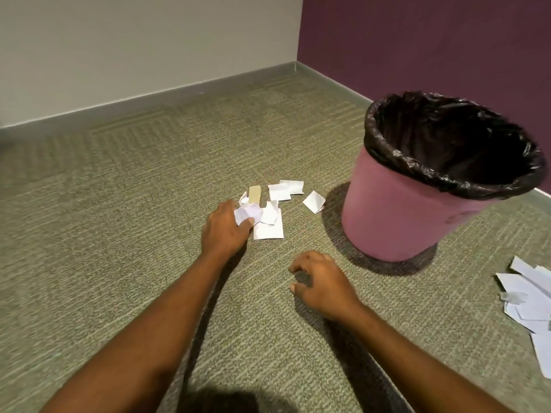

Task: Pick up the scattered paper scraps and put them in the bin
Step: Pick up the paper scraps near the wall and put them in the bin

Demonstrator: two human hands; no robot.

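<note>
Several white paper scraps (269, 226) lie in a loose cluster on the carpet, with one tan piece (255, 194) among them. My left hand (225, 229) rests at the cluster's left edge, its fingers closed around a crumpled white scrap (249, 214). My right hand (320, 283) hovers low over bare carpet nearer to me, fingers curled and apart, holding nothing. A pink bin (399, 222) lined with a black bag stands to the right of the cluster. One folded scrap (313, 201) lies closest to the bin's base.
A second pile of white scraps (527, 302) lies at the right edge, past the bin. A beige wall (134, 46) and a purple wall (432, 40) meet in the corner behind. Grey-green carpet (119, 219) covers the floor.
</note>
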